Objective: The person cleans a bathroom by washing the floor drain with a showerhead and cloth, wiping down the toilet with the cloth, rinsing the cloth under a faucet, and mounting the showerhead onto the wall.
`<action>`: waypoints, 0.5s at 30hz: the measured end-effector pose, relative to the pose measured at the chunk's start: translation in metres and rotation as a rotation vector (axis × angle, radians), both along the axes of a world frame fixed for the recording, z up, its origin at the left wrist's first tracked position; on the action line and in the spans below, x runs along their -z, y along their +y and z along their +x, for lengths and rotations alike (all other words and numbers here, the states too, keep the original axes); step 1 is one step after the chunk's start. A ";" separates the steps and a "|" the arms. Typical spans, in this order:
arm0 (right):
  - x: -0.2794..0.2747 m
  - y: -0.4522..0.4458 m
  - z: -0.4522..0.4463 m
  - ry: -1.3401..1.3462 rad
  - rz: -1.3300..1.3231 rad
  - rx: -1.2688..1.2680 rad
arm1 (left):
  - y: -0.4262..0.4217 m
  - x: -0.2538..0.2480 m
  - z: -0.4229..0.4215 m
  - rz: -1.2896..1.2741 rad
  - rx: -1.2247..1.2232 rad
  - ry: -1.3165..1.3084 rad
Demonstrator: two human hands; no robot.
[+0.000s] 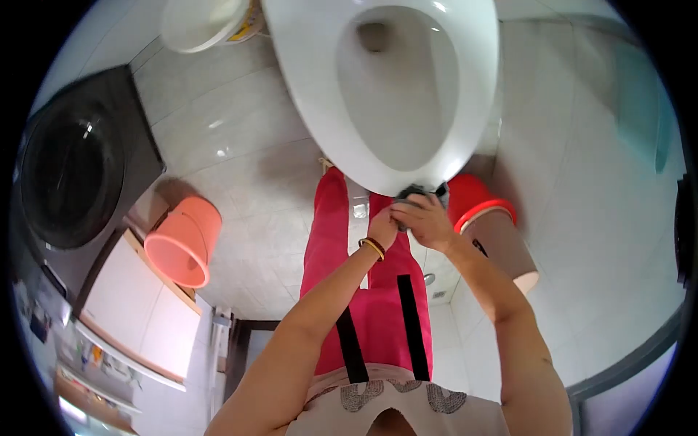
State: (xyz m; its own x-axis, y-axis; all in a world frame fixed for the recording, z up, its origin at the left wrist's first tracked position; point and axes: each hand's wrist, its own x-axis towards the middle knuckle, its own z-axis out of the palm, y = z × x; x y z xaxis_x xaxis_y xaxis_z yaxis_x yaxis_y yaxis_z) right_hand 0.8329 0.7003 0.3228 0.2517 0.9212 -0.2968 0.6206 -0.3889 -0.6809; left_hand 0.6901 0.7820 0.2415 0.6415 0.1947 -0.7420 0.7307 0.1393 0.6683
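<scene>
Head view: dark grey cloth, bunched up, at 12 o'clock of the joined hands, right by the front edge of the toilet bowl; whether the two touch cannot be told from above. Handling estimate: light, soft, limp, not fragile; possibly slippery if damp, though wetness is not readable. Best hold: a full grip around the gathered middle, as loose corners would flop.

Right hand: fingers curled over the cloth, gripping it; the bulk shows beyond the fingertips toward 11 to 12 o'clock, with a darker fold at 1 o'clock. Left hand: drawn in against the right at 9 o'clock, fingers partly hidden, own grip cannot be told. Red bucket near, at 2 o'clock of the right hand
</scene>
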 end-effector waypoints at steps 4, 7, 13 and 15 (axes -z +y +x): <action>-0.003 -0.082 0.024 0.948 0.173 1.497 | 0.020 -0.055 0.071 -0.143 0.474 -0.177; -0.048 -0.079 0.109 0.640 0.448 1.396 | 0.059 -0.068 0.139 0.233 0.459 -0.597; 0.048 0.009 0.201 -0.509 0.385 0.814 | 0.138 -0.075 0.332 1.006 0.569 -0.992; 0.035 0.025 0.170 -0.689 0.116 0.732 | 0.151 -0.067 0.377 1.136 0.713 -1.030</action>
